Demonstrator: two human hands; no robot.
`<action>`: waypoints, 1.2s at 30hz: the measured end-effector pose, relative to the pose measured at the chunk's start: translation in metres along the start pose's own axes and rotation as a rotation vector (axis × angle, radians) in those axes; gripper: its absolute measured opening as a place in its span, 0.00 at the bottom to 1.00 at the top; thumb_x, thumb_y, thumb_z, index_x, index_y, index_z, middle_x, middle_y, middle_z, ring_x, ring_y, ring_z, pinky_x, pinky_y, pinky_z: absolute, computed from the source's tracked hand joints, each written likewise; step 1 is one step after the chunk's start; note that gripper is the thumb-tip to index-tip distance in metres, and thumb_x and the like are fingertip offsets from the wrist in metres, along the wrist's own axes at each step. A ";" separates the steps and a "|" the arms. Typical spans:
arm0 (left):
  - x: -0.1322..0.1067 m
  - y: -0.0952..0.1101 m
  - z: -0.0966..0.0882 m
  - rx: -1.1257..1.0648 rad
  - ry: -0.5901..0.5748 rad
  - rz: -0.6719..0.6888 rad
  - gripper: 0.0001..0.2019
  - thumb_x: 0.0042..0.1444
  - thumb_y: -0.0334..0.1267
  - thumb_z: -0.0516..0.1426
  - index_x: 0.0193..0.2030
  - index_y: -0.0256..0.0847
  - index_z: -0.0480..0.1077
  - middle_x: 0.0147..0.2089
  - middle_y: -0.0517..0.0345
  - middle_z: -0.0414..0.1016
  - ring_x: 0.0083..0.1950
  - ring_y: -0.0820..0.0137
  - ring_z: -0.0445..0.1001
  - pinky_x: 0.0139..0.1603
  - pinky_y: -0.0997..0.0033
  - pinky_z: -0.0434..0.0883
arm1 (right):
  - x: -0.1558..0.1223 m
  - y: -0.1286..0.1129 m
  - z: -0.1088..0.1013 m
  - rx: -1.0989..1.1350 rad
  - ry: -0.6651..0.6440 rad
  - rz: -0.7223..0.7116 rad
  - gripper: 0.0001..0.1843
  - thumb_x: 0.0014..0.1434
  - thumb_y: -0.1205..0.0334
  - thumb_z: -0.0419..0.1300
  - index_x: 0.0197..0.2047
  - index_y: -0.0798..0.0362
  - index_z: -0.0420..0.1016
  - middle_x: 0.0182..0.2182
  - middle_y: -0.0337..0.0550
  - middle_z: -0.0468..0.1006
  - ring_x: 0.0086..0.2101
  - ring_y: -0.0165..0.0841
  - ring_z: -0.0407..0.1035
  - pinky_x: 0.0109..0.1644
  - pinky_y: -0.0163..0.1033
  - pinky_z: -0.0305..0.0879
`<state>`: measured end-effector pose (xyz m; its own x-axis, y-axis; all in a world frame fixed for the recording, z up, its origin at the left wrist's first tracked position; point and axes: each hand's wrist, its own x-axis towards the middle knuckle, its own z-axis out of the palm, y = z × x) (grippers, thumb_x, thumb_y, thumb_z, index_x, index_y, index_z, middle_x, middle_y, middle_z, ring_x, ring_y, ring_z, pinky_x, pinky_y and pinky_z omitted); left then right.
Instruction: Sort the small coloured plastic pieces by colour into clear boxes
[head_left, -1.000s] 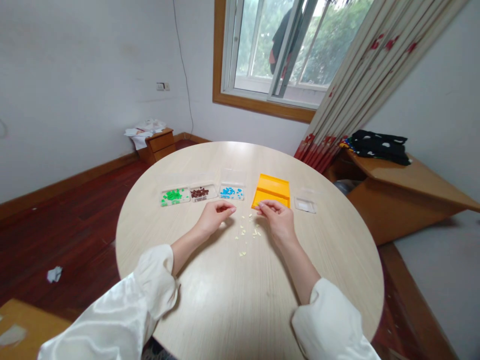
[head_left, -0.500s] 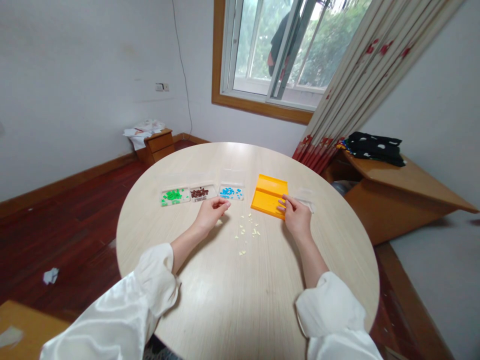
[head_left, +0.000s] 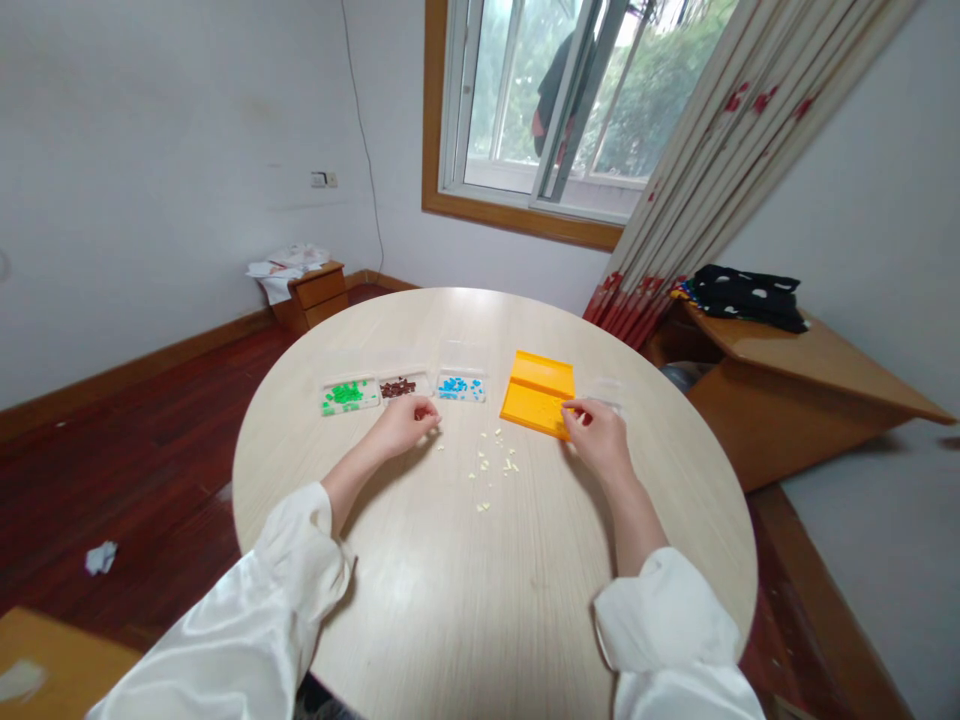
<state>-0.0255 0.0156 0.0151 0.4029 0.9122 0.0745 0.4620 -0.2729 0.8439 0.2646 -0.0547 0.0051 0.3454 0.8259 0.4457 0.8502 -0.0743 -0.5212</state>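
My left hand (head_left: 405, 424) rests on the round table (head_left: 480, 560) with its fingers curled, just in front of the tray of brown bits (head_left: 400, 387). My right hand (head_left: 598, 436) sits at the right front corner of the orange tray (head_left: 536, 405), its fingertips pinched together over a small clear tray (head_left: 611, 405) that it mostly hides. Several pale yellow bits (head_left: 495, 463) lie scattered on the table between my two hands. What either hand holds is too small to see.
A clear tray of green bits (head_left: 347, 394) and one of blue bits (head_left: 460, 387) flank the brown one. A small wooden cabinet (head_left: 309, 290) stands by the left wall. A wooden desk (head_left: 795, 370) with dark cloth (head_left: 742, 293) is on the right, below the curtain (head_left: 720, 150).
My right hand has moved from the scattered yellow bits to the right corner of the orange tray. My left hand has drawn back a little toward me.
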 end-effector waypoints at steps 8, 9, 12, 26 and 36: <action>-0.003 -0.004 -0.025 0.200 -0.254 -0.036 0.08 0.43 0.38 0.59 0.29 0.34 0.72 0.21 0.63 0.66 0.24 0.75 0.62 0.27 0.74 0.57 | -0.006 -0.008 -0.006 -0.214 -0.344 0.047 0.13 0.51 0.60 0.59 0.40 0.54 0.79 0.27 0.42 0.77 0.28 0.32 0.68 0.32 0.35 0.58; -0.004 -0.004 -0.026 0.186 -0.288 -0.027 0.10 0.42 0.38 0.60 0.30 0.34 0.72 0.22 0.63 0.66 0.24 0.75 0.62 0.27 0.75 0.58 | -0.006 -0.009 -0.004 -0.226 -0.340 0.053 0.13 0.52 0.62 0.58 0.40 0.54 0.79 0.28 0.43 0.78 0.29 0.33 0.69 0.33 0.35 0.59; -0.005 -0.004 -0.023 0.144 -0.353 0.016 0.11 0.40 0.38 0.61 0.32 0.36 0.73 0.24 0.62 0.68 0.25 0.74 0.63 0.27 0.75 0.58 | -0.008 -0.011 0.005 -0.208 -0.299 0.057 0.14 0.54 0.64 0.55 0.42 0.54 0.78 0.33 0.46 0.80 0.33 0.34 0.71 0.38 0.36 0.62; -0.006 -0.007 -0.009 0.132 -0.323 0.127 0.04 0.42 0.32 0.57 0.23 0.36 0.73 0.23 0.58 0.72 0.25 0.72 0.66 0.29 0.74 0.61 | -0.001 0.032 -0.023 -0.399 0.061 0.229 0.23 0.51 0.70 0.50 0.49 0.58 0.74 0.48 0.59 0.73 0.47 0.47 0.64 0.49 0.53 0.55; -0.008 -0.005 -0.005 0.119 -0.351 0.158 0.06 0.43 0.32 0.55 0.25 0.36 0.74 0.23 0.58 0.72 0.25 0.74 0.65 0.28 0.75 0.61 | -0.002 0.029 -0.033 -0.461 -0.098 0.332 0.14 0.46 0.66 0.57 0.35 0.54 0.81 0.34 0.56 0.79 0.38 0.47 0.70 0.42 0.48 0.59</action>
<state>-0.0353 0.0109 0.0126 0.7121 0.7021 -0.0049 0.4526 -0.4536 0.7677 0.3015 -0.0768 0.0137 0.6036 0.7629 0.2316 0.7954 -0.5561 -0.2411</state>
